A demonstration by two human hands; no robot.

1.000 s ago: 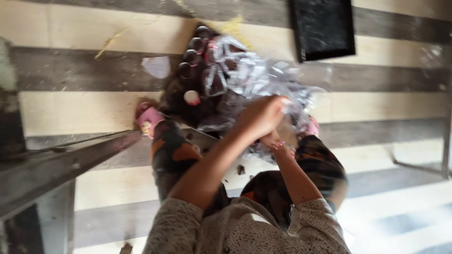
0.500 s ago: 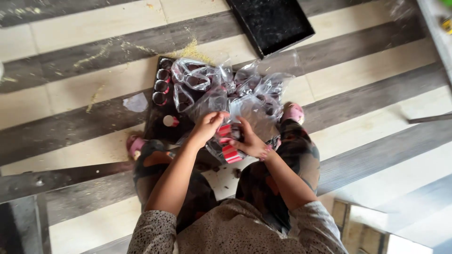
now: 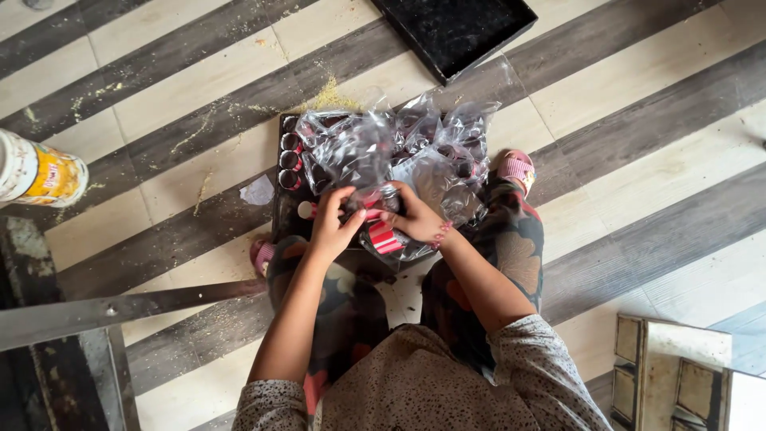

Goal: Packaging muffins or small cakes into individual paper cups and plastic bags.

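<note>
I sit on a striped floor with a dark tray [image 3: 279, 209] of small dark cups [image 3: 290, 159] between my feet. Crinkled clear plastic bags [image 3: 361, 146] lie heaped over the tray. My left hand [image 3: 332, 223] and my right hand [image 3: 412, 214] meet at the tray's near edge, both gripping a clear bag that holds red-and-white striped cups [image 3: 384, 236]. My fingers are curled around the bag's neck. Most of the tray's cups are hidden under the plastic.
An empty black tray [image 3: 456, 30] lies further out on the floor. A white and yellow canister [image 3: 37, 172] lies on its side at the left. A metal bar [image 3: 120, 306] crosses at lower left, a mirrored box [image 3: 674, 375] sits at lower right. Yellow crumbs [image 3: 325, 99] scatter the floor.
The view has swung and steadied above the tray. My hands came down from the plastic heap and closed together on the bag of striped cups at the near edge.
</note>
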